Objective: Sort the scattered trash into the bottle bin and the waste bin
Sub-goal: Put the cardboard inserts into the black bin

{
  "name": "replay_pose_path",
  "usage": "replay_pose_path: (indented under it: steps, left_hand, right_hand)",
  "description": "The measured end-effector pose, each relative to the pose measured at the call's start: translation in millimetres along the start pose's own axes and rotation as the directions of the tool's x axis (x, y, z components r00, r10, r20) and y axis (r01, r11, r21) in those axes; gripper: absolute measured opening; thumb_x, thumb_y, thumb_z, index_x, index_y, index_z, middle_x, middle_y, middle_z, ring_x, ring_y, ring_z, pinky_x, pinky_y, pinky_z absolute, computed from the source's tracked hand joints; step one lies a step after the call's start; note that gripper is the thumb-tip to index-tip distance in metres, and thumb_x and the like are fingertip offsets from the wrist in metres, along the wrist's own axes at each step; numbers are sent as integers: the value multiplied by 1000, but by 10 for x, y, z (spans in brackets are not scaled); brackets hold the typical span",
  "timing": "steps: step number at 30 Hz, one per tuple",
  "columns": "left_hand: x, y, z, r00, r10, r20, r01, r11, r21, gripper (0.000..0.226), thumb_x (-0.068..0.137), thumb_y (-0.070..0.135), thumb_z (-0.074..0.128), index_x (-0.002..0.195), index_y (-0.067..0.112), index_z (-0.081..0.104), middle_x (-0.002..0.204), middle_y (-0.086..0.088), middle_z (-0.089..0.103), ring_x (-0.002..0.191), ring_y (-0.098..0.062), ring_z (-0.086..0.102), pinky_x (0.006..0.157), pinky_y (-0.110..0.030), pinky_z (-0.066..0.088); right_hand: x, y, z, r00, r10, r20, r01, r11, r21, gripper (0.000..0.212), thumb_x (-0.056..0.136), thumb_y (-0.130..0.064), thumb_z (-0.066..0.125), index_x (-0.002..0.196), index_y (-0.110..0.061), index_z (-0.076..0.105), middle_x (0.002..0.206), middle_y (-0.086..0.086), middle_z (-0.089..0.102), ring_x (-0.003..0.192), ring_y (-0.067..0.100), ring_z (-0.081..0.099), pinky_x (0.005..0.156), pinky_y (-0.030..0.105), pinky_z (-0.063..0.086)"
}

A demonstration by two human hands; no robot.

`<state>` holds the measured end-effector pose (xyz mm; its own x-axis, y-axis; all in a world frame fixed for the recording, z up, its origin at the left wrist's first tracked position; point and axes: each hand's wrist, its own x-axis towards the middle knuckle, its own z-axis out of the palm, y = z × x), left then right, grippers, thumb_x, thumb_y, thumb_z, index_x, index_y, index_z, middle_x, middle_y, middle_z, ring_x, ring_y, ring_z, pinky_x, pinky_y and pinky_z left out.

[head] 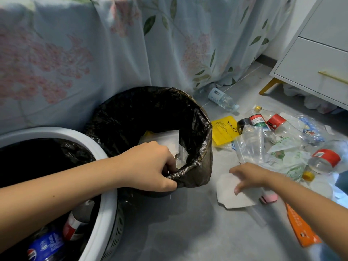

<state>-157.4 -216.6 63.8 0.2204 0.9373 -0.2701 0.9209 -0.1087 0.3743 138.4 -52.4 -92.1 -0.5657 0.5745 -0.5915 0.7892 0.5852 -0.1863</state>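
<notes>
While crinkled black liner film is covering both bins, the waste bin [197, 117] is standing on the grey tile floor [188, 223] against the flowered bedsheet [75, 53], with white paper and clear wrappers lying inside. Beside it at lower left, the bottle bin [105, 194], a round white plastic tub with a perforated wall, is holding cola bottles with red and blue labels.

Left hand [148, 166] is curling tightly over the near rim of the waste bin, thumb outside and fingers inside, pinching the bunched liner. Right hand [248, 176] is reaching down with fingers partly spread, fingertips resting on a flat, matte white paper sheet [229, 196] with clipped corners lying on the floor; cannot tell whether it is gripping the sheet.

Scattered trash is lying to the right, well apart from the bins: a clear water bottle [222, 98] on its side, a glossy yellow pouch [224, 129], crumpled clear bags [252, 144], red-labelled bottles [325, 159], and an orange wrapper [301, 228].
</notes>
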Motion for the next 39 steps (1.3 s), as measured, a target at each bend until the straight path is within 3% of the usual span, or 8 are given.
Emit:
replay_pose_path:
  steps: [2, 9, 16, 23, 30, 34, 36, 39]
  left_hand:
    - [-4, 2, -1, 1000, 2, -2, -2, 1000, 4, 26, 70, 45, 65, 90, 30, 71, 64, 15, 61, 68, -4, 60, 69, -24, 52]
    - [-3, 7, -11, 1000, 2, 10, -2, 1000, -9, 24, 70, 45, 64, 88, 30, 71, 65, 15, 61, 68, -5, 60, 70, -27, 54]
    - [-1, 4, -6, 1000, -4, 10, 4, 1000, -2, 25, 69, 45, 65, 88, 30, 71, 65, 16, 61, 66, -2, 59, 68, -25, 53]
    - [-3, 13, -14, 999, -20, 27, 20, 1000, -11, 24, 68, 44, 66, 86, 30, 71, 67, 14, 66, 67, -3, 62, 69, -27, 54]
    - [2, 13, -22, 1000, -6, 20, 6, 1000, 20, 19, 69, 41, 66, 80, 25, 68, 66, 11, 65, 66, -7, 60, 67, -27, 53]
    - [-7, 21, -27, 1000, -6, 15, 6, 1000, 14, 14, 71, 41, 66, 79, 30, 67, 63, 13, 61, 66, -6, 58, 68, -28, 53]
    - [-8, 23, -26, 1000, -11, 9, 11, 1000, 13, 21, 71, 41, 66, 87, 28, 71, 68, 13, 65, 66, -3, 58, 70, -28, 54]
    - [-12, 15, -23, 1000, -7, 8, 7, 1000, 9, 26, 71, 43, 65, 91, 29, 71, 71, 14, 65, 65, 0, 56, 71, -26, 53]
  right_hand:
    - [-81, -13, -216, 999, -31, -29, 37, 976, 217, 23, 72, -41, 79, 75, -24, 63, 78, -5, 64, 76, 10, 60, 68, 23, 45]
    - [-361, -32, -844, 951, 154, -268, 51, 777, 627, 9, 83, -22, 71, 88, -15, 69, 83, 2, 72, 67, 14, 71, 51, 22, 53]
    - [-516, -393, -1521, 663, 357, -658, 495, 450, 743, 21, 83, -39, 62, 95, -22, 65, 95, -1, 69, 78, 11, 66, 68, 33, 55]
    - [-300, -1373, -1955, 536, -10, -844, 676, 604, 422, 17, 92, -20, 61, 101, -7, 66, 88, 3, 69, 70, 1, 61, 67, 24, 53]
    - [185, -1857, -1569, 759, -434, -486, 470, 881, -52, 32, 88, -29, 63, 70, -3, 62, 59, 3, 48, 53, 9, 36, 53, 24, 27]
    - [208, -1882, -1505, 804, -448, -389, 436, 891, -126, 22, 87, -31, 64, 93, -11, 72, 81, -2, 71, 67, 5, 57, 63, 8, 38]
    - [143, -1875, -1563, 729, -424, -538, 424, 896, -132, 23, 86, -32, 64, 102, -17, 70, 90, -5, 73, 75, 6, 63, 76, 19, 49]
    - [-55, -1705, -1640, 402, -185, -897, 456, 890, 21, 17, 85, -28, 59, 97, -20, 68, 84, -9, 69, 71, 10, 64, 74, 28, 52]
